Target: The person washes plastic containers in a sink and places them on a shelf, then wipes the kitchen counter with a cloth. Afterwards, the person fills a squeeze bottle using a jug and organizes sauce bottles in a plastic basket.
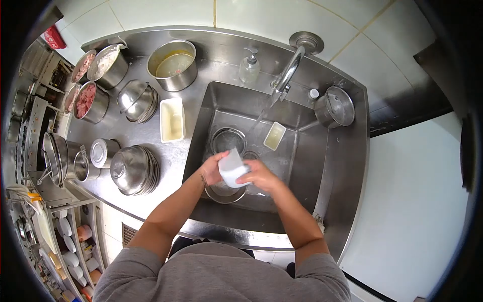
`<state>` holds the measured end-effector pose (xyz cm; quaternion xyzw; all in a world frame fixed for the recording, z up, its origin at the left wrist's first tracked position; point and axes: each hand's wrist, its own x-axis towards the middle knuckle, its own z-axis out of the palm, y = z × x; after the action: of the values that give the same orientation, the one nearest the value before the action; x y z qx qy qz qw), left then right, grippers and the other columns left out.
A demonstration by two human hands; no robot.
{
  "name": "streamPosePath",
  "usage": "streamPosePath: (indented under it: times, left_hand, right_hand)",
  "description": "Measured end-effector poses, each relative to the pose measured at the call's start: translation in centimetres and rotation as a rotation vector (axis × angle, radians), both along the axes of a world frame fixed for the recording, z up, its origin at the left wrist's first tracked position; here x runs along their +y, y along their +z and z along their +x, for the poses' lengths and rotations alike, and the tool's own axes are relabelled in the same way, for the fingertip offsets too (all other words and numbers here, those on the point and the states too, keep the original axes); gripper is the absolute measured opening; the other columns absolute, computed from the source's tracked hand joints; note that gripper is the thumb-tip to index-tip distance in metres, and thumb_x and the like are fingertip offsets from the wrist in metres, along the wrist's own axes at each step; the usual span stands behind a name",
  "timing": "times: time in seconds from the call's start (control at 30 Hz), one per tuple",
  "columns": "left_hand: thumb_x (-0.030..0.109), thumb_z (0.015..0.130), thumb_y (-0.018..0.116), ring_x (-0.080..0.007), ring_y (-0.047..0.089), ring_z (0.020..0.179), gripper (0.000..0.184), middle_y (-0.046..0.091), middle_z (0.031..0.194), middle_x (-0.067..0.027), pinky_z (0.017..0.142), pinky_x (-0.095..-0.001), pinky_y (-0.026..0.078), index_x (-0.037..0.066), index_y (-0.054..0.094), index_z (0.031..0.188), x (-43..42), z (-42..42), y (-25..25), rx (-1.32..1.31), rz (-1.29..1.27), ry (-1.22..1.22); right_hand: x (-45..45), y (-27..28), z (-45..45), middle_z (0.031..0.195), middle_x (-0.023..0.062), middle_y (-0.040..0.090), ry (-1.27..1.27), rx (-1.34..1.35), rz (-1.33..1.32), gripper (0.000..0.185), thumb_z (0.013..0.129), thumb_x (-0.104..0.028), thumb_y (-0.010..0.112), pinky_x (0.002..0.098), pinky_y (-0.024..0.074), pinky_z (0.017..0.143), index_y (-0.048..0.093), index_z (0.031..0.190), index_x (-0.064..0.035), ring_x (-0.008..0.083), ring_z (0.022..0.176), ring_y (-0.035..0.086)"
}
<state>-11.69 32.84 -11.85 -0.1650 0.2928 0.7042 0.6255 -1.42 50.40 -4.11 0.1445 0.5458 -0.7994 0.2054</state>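
Note:
Over the sink (307, 166), my left hand (212, 169) grips one side of a white rectangular container (231, 168). My right hand (260, 176) is closed on its other side, and whatever may be under those fingers is hidden. The container is tilted, showing its outer faces. Below it, a round metal bowl (224, 195) lies partly covered by my hands and the container. Another round metal pan (228, 141) sits farther back in the basin. Right of that lies a small white rectangular tub (274, 136). Water runs from the faucet (289, 73) into the sink.
On the left counter stand stacked metal bowls (133, 171), a cream rectangular container (172, 120), a large pot (172, 65) and pots of raw meat (90, 103). A soap dispenser (249, 68) stands behind the basin. A saucepan (334, 108) sits at the right back corner.

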Motion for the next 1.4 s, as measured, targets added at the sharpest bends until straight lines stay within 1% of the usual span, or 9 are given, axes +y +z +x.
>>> streamPosePath:
  times: [0.17, 0.4, 0.43, 0.53, 0.7, 0.8, 0.97, 1.13, 1.4]
  left_hand:
    - [0.038, 0.089, 0.067, -0.0223, 0.066, 0.093, 0.033, 0.070, 0.099, -0.0066, 0.089, -0.0392, 0.049, 0.008, 0.067, 0.105, 0.5, -1.5, -0.3, 0.313, -0.125, 0.066]
    - [0.026, 0.091, 0.068, -0.0110, 0.062, 0.066, 0.027, 0.067, 0.079, -0.0070, 0.062, -0.0259, 0.049, 0.000, 0.066, 0.082, 4.9, 0.4, -1.8, 1.166, -0.650, 0.302]
    - [0.025, 0.092, 0.068, -0.0080, 0.053, 0.058, 0.035, 0.061, 0.068, -0.0012, 0.055, -0.0270, 0.044, 0.003, 0.061, 0.066, 6.0, 0.8, 1.4, 0.623, -0.460, 0.557]
    - [0.025, 0.093, 0.067, -0.0061, 0.041, 0.054, 0.045, 0.050, 0.059, 0.0037, 0.048, -0.0281, 0.036, 0.006, 0.053, 0.055, 4.9, 0.9, 5.0, 0.854, -0.615, 0.391]
    - [0.028, 0.091, 0.070, -0.0054, 0.041, 0.056, 0.043, 0.050, 0.057, 0.0031, 0.048, -0.0289, 0.034, 0.004, 0.055, 0.058, 6.0, 3.2, 5.8, 0.972, -0.628, 0.452]
    - [0.029, 0.091, 0.069, -0.0068, 0.053, 0.064, 0.037, 0.063, 0.067, -0.0021, 0.055, -0.0309, 0.044, -0.002, 0.065, 0.073, 8.6, 6.0, 4.9, 1.181, -0.530, 0.524]
    - [0.031, 0.091, 0.064, -0.0435, 0.064, 0.081, 0.030, 0.065, 0.084, -0.0260, 0.068, -0.0437, 0.051, 0.001, 0.068, 0.089, 6.1, 3.3, 2.1, 1.715, -0.741, 0.050]
    - [0.018, 0.087, 0.067, -0.0430, 0.064, 0.079, 0.030, 0.065, 0.086, -0.0236, 0.071, -0.0465, 0.051, 0.003, 0.063, 0.113, -1.3, 5.2, 3.4, 1.821, -0.816, -0.165]
    - [0.009, 0.083, 0.066, -0.0359, 0.063, 0.075, 0.051, 0.064, 0.080, -0.0186, 0.068, -0.0461, 0.050, 0.009, 0.053, 0.132, -10.2, 4.5, 9.5, 1.942, -1.317, -0.316]
  right_hand:
    - [5.6, 0.7, 0.4, 0.093, 0.0079, 0.069, -0.178, -0.038, 0.021, 0.045, 0.066, -0.002, 0.084, 0.0333, 0.0503, 0.084, 0.064, 0.106, 0.0030, 0.0193, 0.085, 0.066]
    - [-4.4, 1.6, -1.2, 0.115, 0.0176, 0.062, -0.311, 0.710, 1.256, 0.034, 0.075, -0.024, 0.081, 0.0444, 0.0446, 0.095, 0.055, 0.086, -0.0042, 0.0325, 0.112, 0.057]
    - [-4.1, 1.5, -1.3, 0.115, 0.0176, 0.062, -0.316, 0.705, 1.255, 0.034, 0.075, -0.024, 0.081, 0.0444, 0.0446, 0.095, 0.055, 0.086, -0.0042, 0.0325, 0.112, 0.057]
    - [-1.9, -1.2, -1.6, 0.106, 0.0159, 0.062, -0.309, 0.390, 1.309, 0.034, 0.078, -0.026, 0.077, 0.0435, 0.0454, 0.093, 0.056, 0.091, -0.0035, 0.0330, 0.106, 0.059]
    - [1.2, -6.3, -2.1, 0.102, 0.0078, 0.064, -1.089, -0.116, -0.205, 0.035, 0.089, -0.040, 0.066, 0.0406, 0.0470, 0.090, 0.061, 0.103, -0.0082, 0.0253, 0.102, 0.059]
    - [-0.9, -7.0, -2.3, 0.112, 0.0045, 0.063, -0.917, 0.015, -0.703, 0.046, 0.093, -0.049, 0.055, 0.0404, 0.0460, 0.093, 0.061, 0.117, -0.0100, 0.0216, 0.104, 0.059]
    - [-3.3, -13.4, -1.2, 0.119, 0.0073, 0.063, -0.841, -0.326, -0.330, 0.057, 0.090, -0.050, 0.059, 0.0424, 0.0451, 0.096, 0.057, 0.127, -0.0067, 0.0258, 0.108, 0.060]
    - [6.6, -22.9, -1.7, 0.110, 0.0203, 0.068, -0.230, -0.283, 1.052, 0.070, 0.081, -0.037, 0.073, 0.0432, 0.0516, 0.086, 0.048, 0.138, -0.0055, 0.0369, 0.101, 0.066]
    - [11.4, -27.1, -0.5, 0.105, 0.0214, 0.068, -0.108, -0.459, 1.408, 0.033, 0.086, -0.019, 0.059, 0.0473, 0.0520, 0.084, 0.063, 0.115, -0.0057, 0.0379, 0.097, 0.066]
